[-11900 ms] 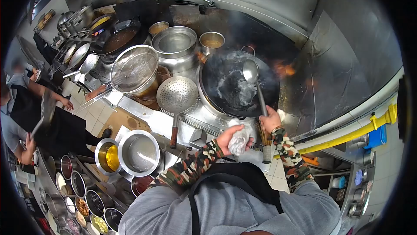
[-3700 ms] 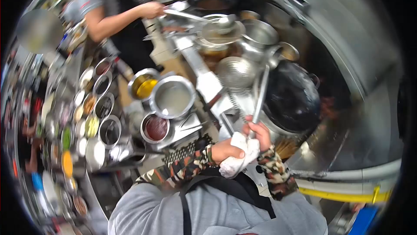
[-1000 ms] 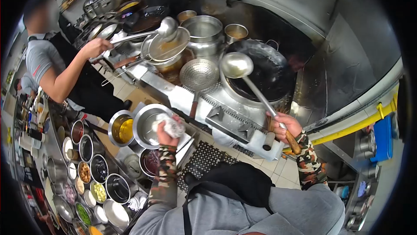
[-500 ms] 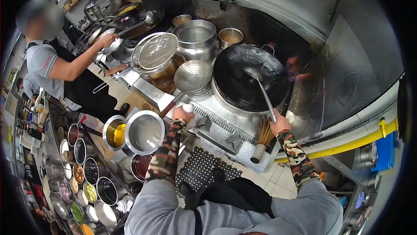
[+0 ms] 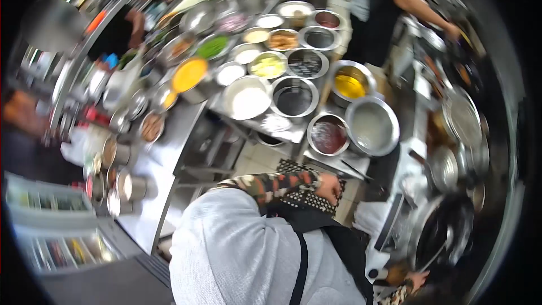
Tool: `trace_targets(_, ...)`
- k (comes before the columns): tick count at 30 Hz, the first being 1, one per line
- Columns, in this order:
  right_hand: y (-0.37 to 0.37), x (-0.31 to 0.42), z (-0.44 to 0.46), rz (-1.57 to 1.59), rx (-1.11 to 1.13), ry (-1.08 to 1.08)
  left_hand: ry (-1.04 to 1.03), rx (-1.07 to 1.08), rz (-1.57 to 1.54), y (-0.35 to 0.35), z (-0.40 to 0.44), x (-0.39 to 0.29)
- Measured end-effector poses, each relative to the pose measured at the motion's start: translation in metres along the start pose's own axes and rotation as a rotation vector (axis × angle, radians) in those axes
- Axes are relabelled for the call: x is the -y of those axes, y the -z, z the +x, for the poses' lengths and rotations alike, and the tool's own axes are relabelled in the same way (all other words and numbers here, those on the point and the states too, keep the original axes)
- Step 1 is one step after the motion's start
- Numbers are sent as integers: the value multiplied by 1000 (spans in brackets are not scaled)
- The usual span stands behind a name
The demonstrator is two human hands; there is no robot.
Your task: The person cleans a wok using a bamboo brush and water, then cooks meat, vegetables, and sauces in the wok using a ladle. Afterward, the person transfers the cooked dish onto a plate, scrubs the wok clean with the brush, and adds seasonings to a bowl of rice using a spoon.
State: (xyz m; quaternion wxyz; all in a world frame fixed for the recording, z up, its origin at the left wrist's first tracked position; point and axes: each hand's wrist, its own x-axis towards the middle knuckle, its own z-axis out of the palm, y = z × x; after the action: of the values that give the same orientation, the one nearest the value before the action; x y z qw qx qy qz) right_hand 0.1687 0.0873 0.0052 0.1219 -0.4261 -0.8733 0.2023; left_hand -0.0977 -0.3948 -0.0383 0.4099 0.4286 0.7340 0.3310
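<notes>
At the lower right, my right hand [image 5: 416,280] grips the handle of a ladle [image 5: 436,256], whose other end is in the black wok [image 5: 451,220]. My left hand [image 5: 330,187] hangs in front of my apron, above the perforated floor mat [image 5: 293,168]. Blur smears its fingers, and nothing shows clearly in them. Nearest to it are a pot of dark red liquid [image 5: 328,135] and a wide metal pot of cloudy liquid [image 5: 372,126]. Behind these stands a pot of yellow oil [image 5: 353,82].
A perforated strainer [image 5: 443,168] and a mesh strainer [image 5: 463,117] lie along the stove. Several ingredient bowls, one with yellow pieces [image 5: 269,65], crowd the counter ahead. A co-worker's arm [image 5: 420,3] reaches toward the stove. Drawers [image 5: 62,251] are at the left.
The view has swung left, from the stove to the ingredient counter. My left hand has left the strainer handle and the white thing it held no longer shows there. My right hand keeps the ladle.
</notes>
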Motion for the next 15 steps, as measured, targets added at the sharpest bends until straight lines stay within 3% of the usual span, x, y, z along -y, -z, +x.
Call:
trace_targets(3, -42, 78, 2, 61, 120, 63, 422, -646, -130, 22, -135, 69)
trace_targets(4, -55, 104, -1, 74, 169, 83, 565, -960, -282, 29, -181, 84)
trace_targets(5, -69, 128, -4, 84, 217, 104, 525, -1211, -603, 33, -226, 115)
trace_targets(7, -94, 176, -11, 94, 316, 144, 673, -1624, -1142, 43, -318, 170)
trace_targets(8, -105, 196, -16, 96, 360, 155, 484, -1931, -1257, 29, -354, 187)
trace_targets(10, -120, 228, -25, 85, 429, 173, 349, -2297, -1558, 22, -408, 192)
trace_targets(15, -140, 275, -39, 68, 532, 197, 191, -2296, -1662, 12, -437, 209)
